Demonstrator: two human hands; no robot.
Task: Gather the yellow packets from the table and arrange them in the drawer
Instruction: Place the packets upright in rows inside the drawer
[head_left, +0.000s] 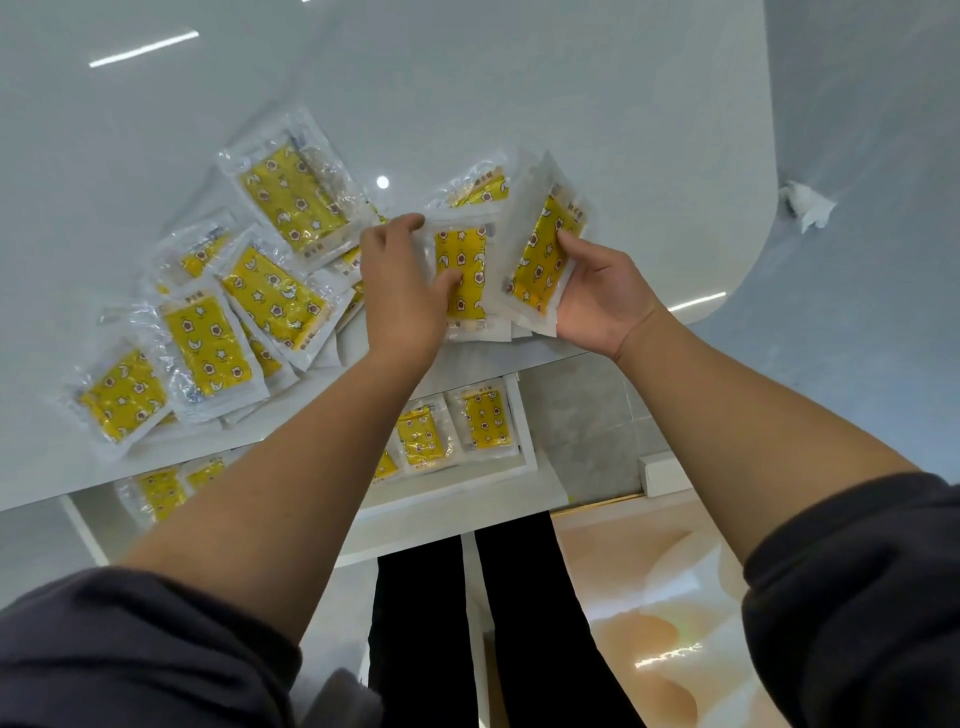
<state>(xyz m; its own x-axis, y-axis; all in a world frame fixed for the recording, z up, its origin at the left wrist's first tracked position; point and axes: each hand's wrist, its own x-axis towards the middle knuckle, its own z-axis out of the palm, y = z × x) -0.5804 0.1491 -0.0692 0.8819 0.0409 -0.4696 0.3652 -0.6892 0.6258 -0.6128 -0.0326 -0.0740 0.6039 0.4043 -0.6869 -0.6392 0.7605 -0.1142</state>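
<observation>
Your pushed-up sleeves (156, 649) sit nearest, forearms reaching over the open drawer (525, 441), where a few packets already lie. Most yellow packets (208, 353) are scattered, overlapping, on the table (519, 104). They look light, floppy and slick in their clear wrap, so pinch them by the sealed edges and stack them flat. Your left hand (402, 291) curls its fingers over the far edge of one packet (462, 270), thumb on its face. Your right hand (602, 301) clamps a tilted bundle (540, 254), thumb in front.
</observation>
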